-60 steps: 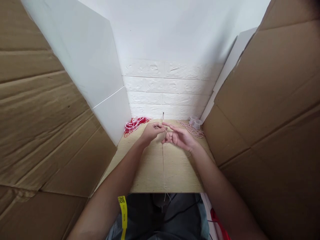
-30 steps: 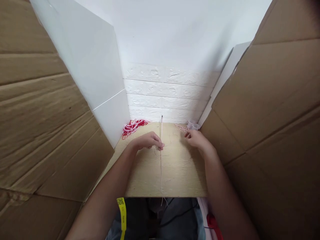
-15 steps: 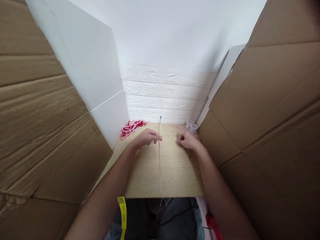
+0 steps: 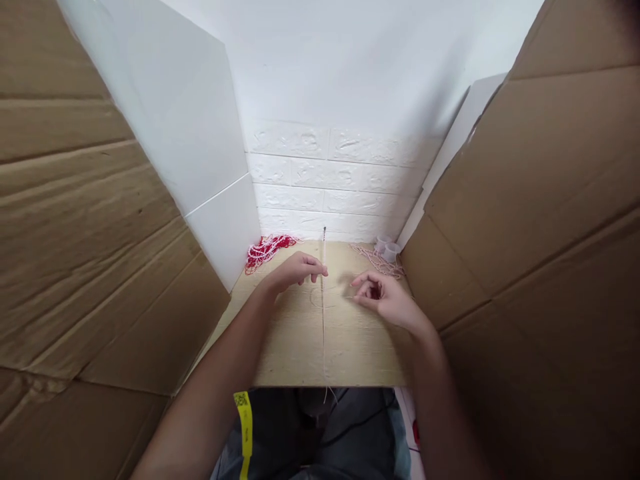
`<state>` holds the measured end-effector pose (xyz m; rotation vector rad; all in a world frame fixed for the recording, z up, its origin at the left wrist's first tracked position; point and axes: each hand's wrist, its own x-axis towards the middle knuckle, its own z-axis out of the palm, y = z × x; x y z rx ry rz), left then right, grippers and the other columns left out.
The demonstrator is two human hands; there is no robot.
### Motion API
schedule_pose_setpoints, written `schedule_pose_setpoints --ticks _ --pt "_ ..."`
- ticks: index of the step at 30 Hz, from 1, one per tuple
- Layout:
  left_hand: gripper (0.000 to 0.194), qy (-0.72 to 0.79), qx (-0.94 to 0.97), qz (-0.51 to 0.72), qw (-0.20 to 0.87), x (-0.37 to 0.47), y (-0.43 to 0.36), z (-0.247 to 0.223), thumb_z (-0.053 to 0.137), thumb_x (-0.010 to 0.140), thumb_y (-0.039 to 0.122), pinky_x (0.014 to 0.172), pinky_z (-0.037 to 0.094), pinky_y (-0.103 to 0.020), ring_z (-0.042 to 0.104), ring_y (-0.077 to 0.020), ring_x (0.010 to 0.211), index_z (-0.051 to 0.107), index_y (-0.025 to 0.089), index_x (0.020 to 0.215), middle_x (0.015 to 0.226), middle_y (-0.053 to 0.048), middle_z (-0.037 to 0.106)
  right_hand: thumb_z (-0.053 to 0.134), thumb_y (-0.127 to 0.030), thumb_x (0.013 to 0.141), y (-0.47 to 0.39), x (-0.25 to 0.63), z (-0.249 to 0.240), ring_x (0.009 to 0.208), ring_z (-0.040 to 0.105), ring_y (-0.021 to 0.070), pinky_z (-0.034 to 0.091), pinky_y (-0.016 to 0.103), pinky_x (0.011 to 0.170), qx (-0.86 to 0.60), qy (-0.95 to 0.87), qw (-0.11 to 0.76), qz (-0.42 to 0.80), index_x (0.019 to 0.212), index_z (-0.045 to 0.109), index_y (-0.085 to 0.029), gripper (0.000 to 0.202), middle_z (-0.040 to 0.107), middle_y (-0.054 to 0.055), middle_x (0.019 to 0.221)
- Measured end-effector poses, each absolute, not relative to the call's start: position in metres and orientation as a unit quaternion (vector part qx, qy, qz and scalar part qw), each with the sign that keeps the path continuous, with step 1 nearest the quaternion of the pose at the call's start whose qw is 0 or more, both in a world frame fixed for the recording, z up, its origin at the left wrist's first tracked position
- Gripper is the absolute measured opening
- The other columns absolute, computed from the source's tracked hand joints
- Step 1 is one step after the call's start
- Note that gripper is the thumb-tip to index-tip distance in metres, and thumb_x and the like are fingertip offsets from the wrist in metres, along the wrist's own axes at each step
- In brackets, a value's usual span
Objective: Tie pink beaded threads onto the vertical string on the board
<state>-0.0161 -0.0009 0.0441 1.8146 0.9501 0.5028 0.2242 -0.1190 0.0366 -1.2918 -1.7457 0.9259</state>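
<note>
A thin pale cord point(image 4: 324, 340) runs from a small hook point(image 4: 325, 229) at the wall down the middle of the wooden board point(image 4: 280, 347), its loose ends hanging over the front edge. My left hand point(image 4: 303, 269) pinches the cord near its upper part, thumb and index finger together. To the right of the cord, my right hand point(image 4: 383, 297) is held palm inward with its fingers curled and thumb and index finger apart; a fine thread seems to pass by its thumb tip. A thin loop of thread lies beside the cord below my left hand.
Red and white cords point(image 4: 270, 252) lie in a heap at the back left. Pale pink cords point(image 4: 380, 261) and clear plastic rings point(image 4: 387, 249) are at the back right. Cardboard walls point(image 4: 100, 253) stand on both sides. A yellow tape point(image 4: 245, 427) hangs in front.
My right hand has come slightly down and toward me, turned palm inward, and its fingers have spread apart. My left hand keeps its pinch on the cord. The whole view has shifted slightly.
</note>
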Motion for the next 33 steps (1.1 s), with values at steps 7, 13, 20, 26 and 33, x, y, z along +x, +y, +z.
schedule_pose_setpoints --ticks 7,13,20,26,33 --pt "0.032 0.382 0.758 0.192 0.493 -0.017 0.002 0.041 0.066 0.074 0.044 0.049 0.032 -0.023 0.049 -0.0121 0.06 0.076 0.015 0.081 0.064 -0.001 0.058 0.071 -0.028 0.083 -0.132 0.218 0.019 0.066 0.051 0.0147 0.037 0.027 0.061 -0.467 -0.673 0.37 0.438 0.101 0.061 -0.02 0.023 0.059 -0.001 0.074" --pt "0.03 0.363 0.791 0.106 0.481 -0.021 0.007 0.032 0.074 0.066 0.04 0.048 0.031 -0.023 0.046 -0.0111 0.055 0.076 0.015 0.082 0.061 0.0 0.059 0.066 -0.02 0.082 -0.126 0.208 -0.001 0.067 0.053 0.0134 0.039 0.025 0.061 -0.491 -0.695 0.353 0.389 0.087 0.06 -0.019 0.008 0.06 0.0 0.075" --pt "0.029 0.333 0.83 0.053 0.443 -0.021 0.009 0.03 0.078 0.062 0.037 0.055 0.036 -0.023 0.05 -0.0119 0.058 0.079 0.014 0.079 0.065 -0.002 0.067 0.06 -0.01 0.078 -0.121 0.187 -0.007 0.062 0.053 0.0123 0.036 0.023 0.056 -0.524 -0.719 0.352 0.292 0.079 0.06 -0.018 0.008 0.062 -0.001 0.07" --pt "0.029 0.334 0.828 0.037 0.449 -0.021 0.01 0.026 0.081 0.06 0.037 0.057 0.037 -0.023 0.051 -0.0123 0.06 0.081 0.016 0.081 0.064 -0.001 0.067 0.057 -0.008 0.079 -0.12 0.177 -0.006 0.06 0.054 0.0116 0.035 0.022 0.057 -0.527 -0.731 0.358 0.245 0.076 0.06 -0.019 0.012 0.061 -0.002 0.067" --pt "0.035 0.327 0.839 0.023 0.435 -0.02 0.007 0.027 0.084 0.057 0.04 0.053 0.03 -0.024 0.043 -0.0101 0.054 0.08 0.019 0.086 0.055 0.004 0.055 0.058 -0.013 0.082 -0.121 0.172 -0.01 0.059 0.052 0.0124 0.037 0.023 0.058 -0.515 -0.722 0.386 0.256 0.086 0.064 -0.019 0.01 0.058 -0.003 0.066"
